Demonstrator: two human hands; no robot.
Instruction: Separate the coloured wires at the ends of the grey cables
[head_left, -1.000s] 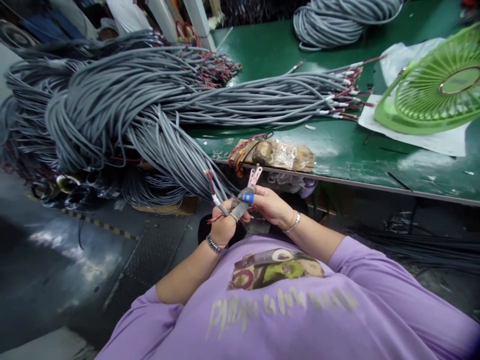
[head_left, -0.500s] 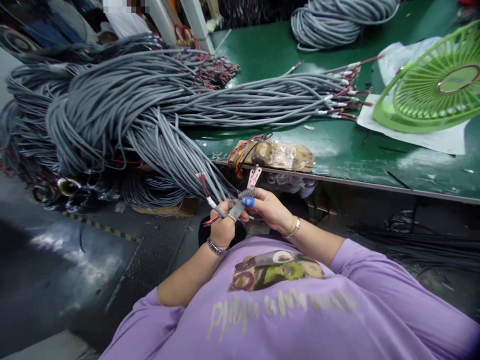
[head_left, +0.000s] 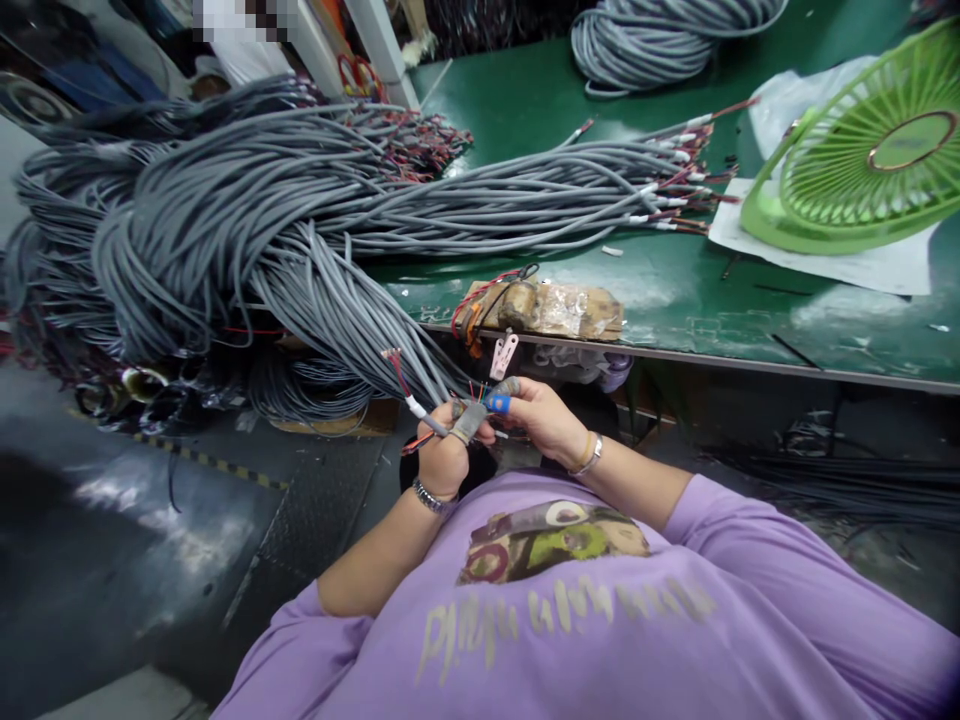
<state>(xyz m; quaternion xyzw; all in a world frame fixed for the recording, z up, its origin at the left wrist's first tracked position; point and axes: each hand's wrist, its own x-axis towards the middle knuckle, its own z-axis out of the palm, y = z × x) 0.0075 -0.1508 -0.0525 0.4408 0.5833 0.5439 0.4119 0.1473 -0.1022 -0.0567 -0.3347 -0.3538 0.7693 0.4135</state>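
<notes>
My left hand [head_left: 442, 455] is closed around a grey cable [head_left: 430, 422] whose stripped end, with a white sleeve and reddish wires [head_left: 397, 368], points up and left. More reddish-black wires stick out beside its knuckles. Grey wrapping covers its index finger. Close against it, my right hand [head_left: 549, 418] pinches at thin coloured wires [head_left: 480, 392] fanning out between the two hands; the fingertips partly hide the grip. One right finger carries blue tape [head_left: 498, 403], another a grey wrap. Just above, a pale pink clip [head_left: 505, 353] hangs at the table edge.
Heaps of grey cables [head_left: 202, 220] cover the left side, with one bundle [head_left: 360, 300] running down to my hands. On the green table [head_left: 675, 310] are a taped wooden block [head_left: 555, 308], a cable coil [head_left: 660, 45] and a green fan [head_left: 862, 150]. A person [head_left: 240, 40] is behind.
Between my hands, the thin coloured wires now stand out fanned and more visible. My right fingers have shifted slightly and no longer overlap the pink clip. The view has moved a little.
</notes>
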